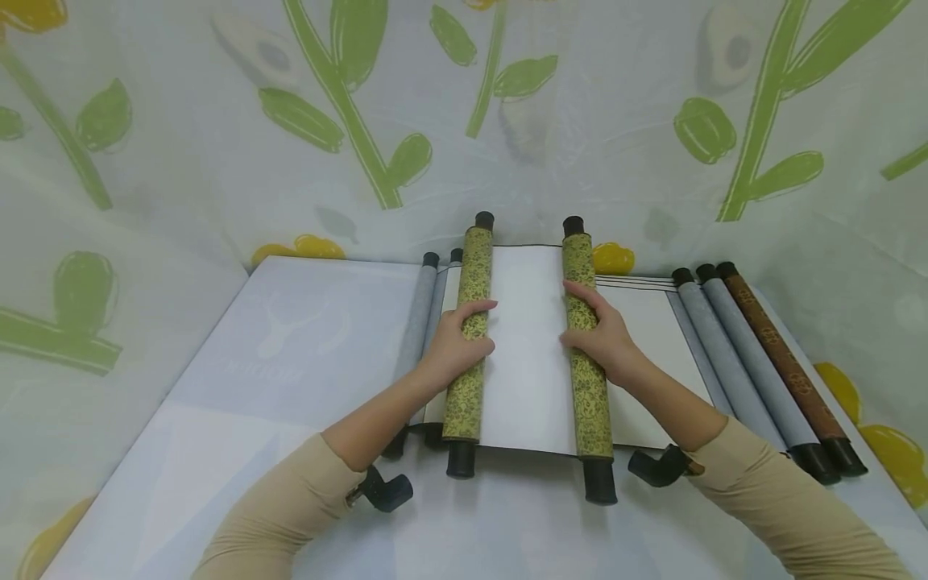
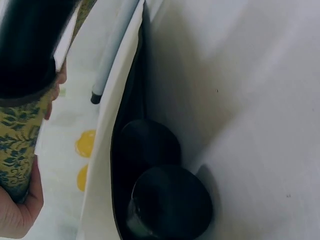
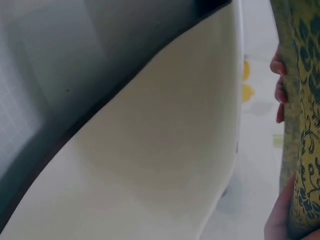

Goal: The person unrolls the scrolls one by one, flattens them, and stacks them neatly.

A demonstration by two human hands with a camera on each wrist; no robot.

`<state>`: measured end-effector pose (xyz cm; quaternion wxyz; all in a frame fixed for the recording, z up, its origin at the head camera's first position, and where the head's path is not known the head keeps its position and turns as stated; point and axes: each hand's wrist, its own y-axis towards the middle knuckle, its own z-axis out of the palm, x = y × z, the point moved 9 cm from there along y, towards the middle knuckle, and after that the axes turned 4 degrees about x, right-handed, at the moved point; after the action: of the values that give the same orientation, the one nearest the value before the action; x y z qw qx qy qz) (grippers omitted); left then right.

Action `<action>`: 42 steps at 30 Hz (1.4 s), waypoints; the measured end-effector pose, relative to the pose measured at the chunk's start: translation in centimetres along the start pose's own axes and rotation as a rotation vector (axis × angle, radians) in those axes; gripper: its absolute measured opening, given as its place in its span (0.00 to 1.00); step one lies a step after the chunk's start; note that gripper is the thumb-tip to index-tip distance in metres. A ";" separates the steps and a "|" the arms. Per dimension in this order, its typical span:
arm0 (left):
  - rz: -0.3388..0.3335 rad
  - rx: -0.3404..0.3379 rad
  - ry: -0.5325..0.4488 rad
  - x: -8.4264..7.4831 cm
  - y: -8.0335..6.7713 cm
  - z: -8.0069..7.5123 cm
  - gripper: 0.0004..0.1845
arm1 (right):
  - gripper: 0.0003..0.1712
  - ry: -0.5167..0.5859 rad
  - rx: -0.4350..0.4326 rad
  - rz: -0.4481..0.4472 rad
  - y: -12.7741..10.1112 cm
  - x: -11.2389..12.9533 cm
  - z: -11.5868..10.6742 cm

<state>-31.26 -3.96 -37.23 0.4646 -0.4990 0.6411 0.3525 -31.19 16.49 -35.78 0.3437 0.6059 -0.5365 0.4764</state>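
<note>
A partly unrolled hanging scroll with white paper is held up over the table by both hands. Its two ends are rolled in yellow-green floral cloth and tipped with black knobs. My left hand grips the left roll, thumb and fingers around it. Around the right roll are curled the fingers of my right hand. In the left wrist view the left roll shows beside a large black knob. The right wrist view has the patterned right roll along its right edge.
Behind the held scroll lies cream paper of other spread scrolls. Their grey rolls stand at left and right, with a brown roll outermost right. The white table meets a leaf-printed curtain at the back.
</note>
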 end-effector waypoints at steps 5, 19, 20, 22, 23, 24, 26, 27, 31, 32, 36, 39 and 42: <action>0.016 -0.008 0.035 -0.2 0.1 0.1 0.36 | 0.52 -0.038 -0.035 -0.024 -0.1 0.3 -0.2; 0.087 0.017 0.054 -0.7 0.0 -0.3 0.38 | 0.52 -0.088 -0.008 0.026 0.0 -0.2 -0.7; 0.089 0.022 0.059 -0.7 0.0 -0.4 0.37 | 0.52 -0.089 0.000 0.026 0.0 -0.2 -0.7; 0.077 0.030 0.069 -0.5 0.0 -0.6 0.37 | 0.52 -0.091 0.021 0.024 0.0 -0.2 -0.7; 0.064 0.034 0.074 -0.3 0.0 -0.7 0.36 | 0.51 -0.098 0.033 0.026 0.1 -0.2 -0.7; 0.051 0.035 0.083 -0.1 0.0 -0.8 0.36 | 0.51 -0.106 0.043 0.028 0.1 -0.2 -0.8; 0.029 0.032 0.098 0.2 0.0 -1.1 0.34 | 0.49 -0.116 0.058 0.032 0.1 -0.3 -1.0; 0.023 0.029 0.099 0.3 0.0 -1.2 0.33 | 0.48 -0.118 0.064 0.034 0.1 -0.3 -1.1; 0.040 0.024 0.083 0.4 0.1 -1.6 0.30 | 0.46 -0.091 0.065 0.039 0.0 -0.5 -1.4; 0.043 0.023 0.072 0.5 0.1 -1.7 0.31 | 0.47 -0.087 0.061 0.042 0.0 -0.5 -1.5; 0.021 0.023 0.061 0.9 0.3 -1.7 0.33 | 0.53 -0.120 0.039 0.048 0.1 -0.6 -1.7; 0.015 0.021 0.063 0.9 0.2 -1.7 0.36 | 0.54 -0.130 0.033 0.043 0.1 -0.5 -1.8; 0.028 0.014 0.060 0.7 0.2 -1.8 0.38 | 0.53 -0.122 0.036 0.033 0.0 -0.3 -1.9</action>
<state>-31.93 -5.77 -37.30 0.4438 -0.4967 0.6641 0.3394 -31.61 18.34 -35.51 0.2915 0.6307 -0.5578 0.4539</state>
